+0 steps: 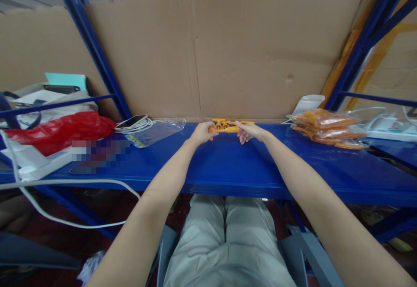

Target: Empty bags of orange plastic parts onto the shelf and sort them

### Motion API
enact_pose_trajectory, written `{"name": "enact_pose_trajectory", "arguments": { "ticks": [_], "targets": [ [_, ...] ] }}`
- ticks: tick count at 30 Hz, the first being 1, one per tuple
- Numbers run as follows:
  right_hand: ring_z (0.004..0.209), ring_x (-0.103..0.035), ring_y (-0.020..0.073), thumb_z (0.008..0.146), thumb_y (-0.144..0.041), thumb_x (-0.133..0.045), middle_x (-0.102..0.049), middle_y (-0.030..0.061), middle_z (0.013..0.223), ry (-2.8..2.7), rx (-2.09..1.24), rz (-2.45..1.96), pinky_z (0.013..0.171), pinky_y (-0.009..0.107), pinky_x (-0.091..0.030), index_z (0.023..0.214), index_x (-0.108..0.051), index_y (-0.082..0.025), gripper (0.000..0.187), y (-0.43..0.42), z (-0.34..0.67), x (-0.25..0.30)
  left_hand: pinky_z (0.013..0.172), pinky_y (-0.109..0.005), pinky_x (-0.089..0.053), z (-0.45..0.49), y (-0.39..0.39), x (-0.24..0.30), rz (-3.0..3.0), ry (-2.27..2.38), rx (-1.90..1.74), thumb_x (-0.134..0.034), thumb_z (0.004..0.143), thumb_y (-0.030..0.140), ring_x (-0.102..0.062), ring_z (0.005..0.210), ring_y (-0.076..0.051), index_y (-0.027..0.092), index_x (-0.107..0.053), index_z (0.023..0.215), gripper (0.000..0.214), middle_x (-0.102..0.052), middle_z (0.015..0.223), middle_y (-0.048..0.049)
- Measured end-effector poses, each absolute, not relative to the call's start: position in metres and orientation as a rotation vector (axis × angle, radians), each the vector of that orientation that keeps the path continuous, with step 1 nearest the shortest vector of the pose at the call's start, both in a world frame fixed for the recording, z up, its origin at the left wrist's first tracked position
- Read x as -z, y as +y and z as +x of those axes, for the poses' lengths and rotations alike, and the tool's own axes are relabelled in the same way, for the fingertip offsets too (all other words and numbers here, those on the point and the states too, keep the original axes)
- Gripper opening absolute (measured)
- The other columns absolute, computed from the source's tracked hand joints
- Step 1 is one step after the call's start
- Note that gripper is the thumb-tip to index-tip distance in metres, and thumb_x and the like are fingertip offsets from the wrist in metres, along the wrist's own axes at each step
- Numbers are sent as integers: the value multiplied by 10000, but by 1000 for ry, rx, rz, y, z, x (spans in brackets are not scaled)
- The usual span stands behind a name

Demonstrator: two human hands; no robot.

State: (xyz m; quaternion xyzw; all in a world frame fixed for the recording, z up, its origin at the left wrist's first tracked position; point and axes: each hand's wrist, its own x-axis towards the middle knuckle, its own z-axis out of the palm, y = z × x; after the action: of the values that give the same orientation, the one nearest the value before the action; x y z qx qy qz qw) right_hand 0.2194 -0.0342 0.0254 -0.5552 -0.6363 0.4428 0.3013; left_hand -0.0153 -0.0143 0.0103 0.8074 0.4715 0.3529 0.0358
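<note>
An orange plastic piece (227,126) lies crosswise at the back of the blue shelf (228,165), close to the cardboard wall. My left hand (202,132) is closed round its left end. My right hand (246,132) pinches its right end with the fingers curled. Both arms reach straight forward from my lap. The middle of the orange piece shows between the two hands.
A stack of clear bags with orange parts (327,128) sits to the right. To the left lie an empty clear bag (153,132), a phone with a white cable (132,122) and a red plastic bag (61,132). Cardboard (228,56) closes the back.
</note>
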Motion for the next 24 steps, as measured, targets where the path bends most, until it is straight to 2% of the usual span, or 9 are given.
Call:
{"name": "enact_pose_trajectory", "arguments": {
  "ticks": [3, 6, 8, 10, 14, 19, 24],
  "targets": [
    [492, -641, 136, 940, -635, -352, -689, 85, 605, -1707, -1217, -1455, 429, 193, -439, 830, -607, -149, 560, -33, 223, -25, 630, -227, -422, -16, -14, -10, 2470, 1437, -1074, -786, 666, 204, -567, 617, -114, 155, -667, 843, 219, -632, 649, 22],
    [568, -663, 121, 905, -477, -593, -740, 62, 774, -1744, -1237, -1376, 461, 174, -439, 972, -606, -181, 303, -32, 228, -23, 623, -229, -419, -16, -14, -10, 2459, 1468, -1087, -796, 651, 208, -568, 621, -116, 158, -663, 825, 225, -633, 663, 20],
    [581, -658, 105, 878, -347, -669, -744, 48, 805, -1758, -1233, -1359, 475, 163, -429, 967, -607, -188, 192, -32, 230, -22, 623, -229, -423, -16, -14, -10, 2446, 1455, -1071, -790, 661, 207, -575, 619, -117, 159, -661, 833, 220, -633, 661, 19],
    [572, -648, 97, 894, -302, -650, -737, 45, 774, -1749, -1234, -1365, 485, 165, -426, 909, -614, -178, 130, -32, 230, -21, 630, -230, -429, -16, -14, -10, 2438, 1436, -1057, -783, 670, 204, -583, 617, -118, 160, -659, 836, 212, -633, 657, 19],
    [561, -644, 107, 938, -404, -567, -701, 64, 649, -1740, -1268, -1386, 519, 180, -442, 760, -614, -152, 312, -33, 229, -22, 652, -237, -435, -15, -16, -11, 2443, 1447, -1044, -789, 661, 197, -593, 622, -121, 164, -658, 825, 213, -641, 670, 17],
    [469, -606, 122, 956, -605, -336, -633, 78, 512, -1726, -1298, -1439, 471, 204, -421, 693, -600, -145, 593, -29, 224, -21, 660, -238, -430, -13, -18, -13, 2433, 1446, -1034, -785, 670, 187, -584, 604, -117, 160, -665, 841, 211, -632, 644, 24],
    [452, -599, 116, 956, -640, -250, -652, 82, 539, -1742, -1291, -1479, 439, 199, -400, 771, -597, -139, 637, -28, 222, -20, 644, -230, -420, -14, -18, -13, 2436, 1455, -1048, -783, 670, 195, -572, 596, -112, 155, -667, 845, 214, -632, 630, 28]
  ]
}}
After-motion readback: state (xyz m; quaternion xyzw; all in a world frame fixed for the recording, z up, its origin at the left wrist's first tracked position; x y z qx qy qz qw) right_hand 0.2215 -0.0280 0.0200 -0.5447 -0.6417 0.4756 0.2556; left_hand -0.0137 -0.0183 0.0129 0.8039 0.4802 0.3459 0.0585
